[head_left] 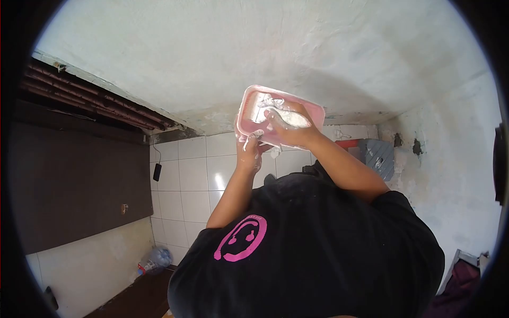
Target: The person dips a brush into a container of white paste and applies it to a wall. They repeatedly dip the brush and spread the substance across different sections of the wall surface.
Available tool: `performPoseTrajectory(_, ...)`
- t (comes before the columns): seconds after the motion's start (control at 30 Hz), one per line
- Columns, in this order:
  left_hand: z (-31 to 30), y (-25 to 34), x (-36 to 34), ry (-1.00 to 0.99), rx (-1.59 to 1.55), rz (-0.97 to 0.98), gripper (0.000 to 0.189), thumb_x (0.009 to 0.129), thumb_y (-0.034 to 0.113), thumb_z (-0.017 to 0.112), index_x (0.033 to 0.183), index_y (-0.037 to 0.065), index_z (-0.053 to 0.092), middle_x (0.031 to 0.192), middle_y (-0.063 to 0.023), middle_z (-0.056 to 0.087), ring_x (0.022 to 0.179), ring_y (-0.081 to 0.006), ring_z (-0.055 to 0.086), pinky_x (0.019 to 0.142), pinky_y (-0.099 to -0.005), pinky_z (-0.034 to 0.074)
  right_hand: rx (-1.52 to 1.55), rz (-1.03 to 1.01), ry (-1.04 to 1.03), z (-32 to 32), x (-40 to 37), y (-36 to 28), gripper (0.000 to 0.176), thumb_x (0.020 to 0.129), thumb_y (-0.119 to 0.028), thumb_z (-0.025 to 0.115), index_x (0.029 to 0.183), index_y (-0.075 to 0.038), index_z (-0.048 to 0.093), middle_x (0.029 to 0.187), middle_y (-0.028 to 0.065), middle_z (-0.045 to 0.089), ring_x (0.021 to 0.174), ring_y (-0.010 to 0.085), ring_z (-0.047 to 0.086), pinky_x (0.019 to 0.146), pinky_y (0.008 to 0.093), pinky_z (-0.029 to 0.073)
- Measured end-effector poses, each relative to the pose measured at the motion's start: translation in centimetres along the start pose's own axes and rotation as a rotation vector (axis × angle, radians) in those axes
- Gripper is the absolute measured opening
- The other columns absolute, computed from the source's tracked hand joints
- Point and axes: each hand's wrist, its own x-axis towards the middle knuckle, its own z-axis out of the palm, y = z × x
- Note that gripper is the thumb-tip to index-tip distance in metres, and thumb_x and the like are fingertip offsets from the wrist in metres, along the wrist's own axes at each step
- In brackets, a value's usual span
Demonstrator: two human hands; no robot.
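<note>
My left hand (249, 155) is wrapped round the near left side of a pink plastic tub (317, 113), its thumb over the rim and smeared with white paste. The tub is held up tilted, close to the wall. Inside it my right hand (292, 134) has its fingers closed, coated with white paste across the thumb and back. By its thumb is a flat, white-smeared piece (259, 110), gripped like a scraper; its exact kind is hidden by paste. White paste (273, 102) clings along the tub's inner side.
A patchy whitish wall (212, 58) rises directly ahead. Below lies a white tiled floor (193, 183), with a grey ridged plastic object (377, 159) at right. A dark panel (79, 175) stands left, a black device (157, 171) hangs by a cord, and a clear plastic bag (156, 259) sits lower left.
</note>
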Motion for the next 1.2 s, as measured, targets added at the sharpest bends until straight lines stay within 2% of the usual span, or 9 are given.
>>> performPoseTrajectory(0.03, -0.3, 0.0, 0.1, -0.002, 0.048, 0.016, 0.067, 0.082, 0.01, 0.053, 0.139, 0.012, 0.019, 0.124, -0.0179, 0.044, 0.101, -0.0291, 0.059, 0.075, -0.0472, 0.057, 0.046, 0.201, 0.005, 0.1, 0.3, 0.6, 0.026, 0.087, -0.026, 0.06, 0.101, -0.004, 0.064, 0.089, 0.0085, 0.067, 0.082, 0.02, 0.065, 0.074, 0.029, 0.05)
performPoseTrajectory(0.17, 0.5, 0.7, -0.1, 0.001, 0.196, 0.096, 0.059, 0.08, 0.011, 0.05, 0.134, 0.005, 0.027, 0.121, -0.0207, 0.049, 0.097, -0.0328, 0.062, 0.072, -0.0462, 0.059, -0.072, 0.236, -0.027, -1.0, 1.0, 0.8, 0.028, 0.086, -0.028, 0.06, 0.104, -0.006, 0.063, 0.088, 0.0076, 0.067, 0.08, 0.019, 0.065, 0.075, 0.0301, 0.05)
performPoseTrajectory(0.33, 0.2, 1.4, 0.2, -0.039, 0.194, 0.073, 0.068, 0.077, 0.012, 0.054, 0.137, 0.007, 0.025, 0.122, -0.018, 0.048, 0.102, -0.0306, 0.06, 0.072, -0.0441, 0.059, -0.145, 0.101, -0.251, -2.4, 1.4, -0.3, 0.028, 0.085, -0.027, 0.058, 0.108, -0.01, 0.063, 0.093, 0.0093, 0.067, 0.089, 0.0189, 0.064, 0.079, 0.0321, 0.05)
performPoseTrajectory(0.5, -0.1, 1.0, 0.1, -0.048, 0.095, 0.027, 0.074, 0.075, 0.015, 0.059, 0.14, 0.009, 0.025, 0.127, -0.0153, 0.046, 0.108, -0.0283, 0.056, 0.073, -0.0421, 0.059, -0.26, 0.049, -0.205, -1.4, 0.1, 1.4, 0.023, 0.085, -0.023, 0.06, 0.097, -0.004, 0.065, 0.083, 0.0105, 0.067, 0.077, 0.0205, 0.064, 0.073, 0.032, 0.05)
performPoseTrajectory(0.6, -0.1, 1.1, 0.2, 0.0, 0.194, 0.087, 0.077, 0.075, 0.021, 0.063, 0.141, 0.01, 0.024, 0.128, -0.0149, 0.045, 0.112, -0.0273, 0.054, 0.072, -0.0406, 0.059, -0.229, -0.277, -0.117, -1.5, -1.5, -1.2, 0.017, 0.083, -0.015, 0.062, 0.094, -0.003, 0.065, 0.084, 0.0112, 0.067, 0.077, 0.0215, 0.064, 0.072, 0.0312, 0.05)
performPoseTrajectory(0.77, -0.3, 0.7, 0.5, -0.019, 0.157, 0.074, 0.08, 0.074, 0.027, 0.066, 0.141, 0.009, 0.025, 0.127, -0.0144, 0.045, 0.112, -0.0263, 0.054, 0.075, -0.0395, 0.058, -0.096, -0.23, -0.065, -1.1, -1.3, -0.8, 0.018, 0.085, -0.015, 0.06, 0.097, -0.004, 0.066, 0.083, 0.0125, 0.067, 0.075, 0.0227, 0.064, 0.07, 0.0315, 0.049)
performPoseTrajectory(0.83, -0.6, 0.8, 0.8, -0.042, 0.134, 0.107, 0.081, 0.073, 0.028, 0.066, 0.14, 0.009, 0.025, 0.127, -0.0141, 0.045, 0.112, -0.0261, 0.054, 0.075, -0.0392, 0.058, -0.255, -0.234, -0.213, -1.0, -0.9, 0.0, 0.019, 0.085, -0.017, 0.059, 0.099, -0.004, 0.066, 0.082, 0.0125, 0.067, 0.073, 0.0232, 0.063, 0.068, 0.0332, 0.049)
performPoseTrajectory(1.0, -0.5, 1.0, 0.8, -0.023, 0.212, 0.184, 0.078, 0.07, 0.026, 0.064, 0.137, 0.005, 0.031, 0.122, -0.0137, 0.049, 0.106, -0.0251, 0.057, 0.076, -0.0379, 0.057, -0.323, -0.362, -0.478, -3.2, 0.5, 0.4, 0.027, 0.064, -0.018, 0.068, 0.09, -0.011, 0.065, 0.079, 0.0128, 0.064, 0.075, 0.0331, 0.06, 0.065, 0.0394, 0.047)
performPoseTrajectory(1.2, -1.0, 0.5, 0.2, 0.155, 0.188, 0.102, 0.064, 0.071, 0.008, 0.052, 0.133, 0.004, 0.037, 0.114, -0.0135, 0.054, 0.097, -0.0228, 0.06, 0.073, -0.0383, 0.058, -0.524, -0.347, -0.559, -4.4, -1.7, -0.2, 0.02, 0.065, -0.02, 0.066, 0.076, -0.005, 0.059, 0.068, 0.0153, 0.058, 0.065, 0.0367, 0.055, 0.057, 0.04, 0.043)
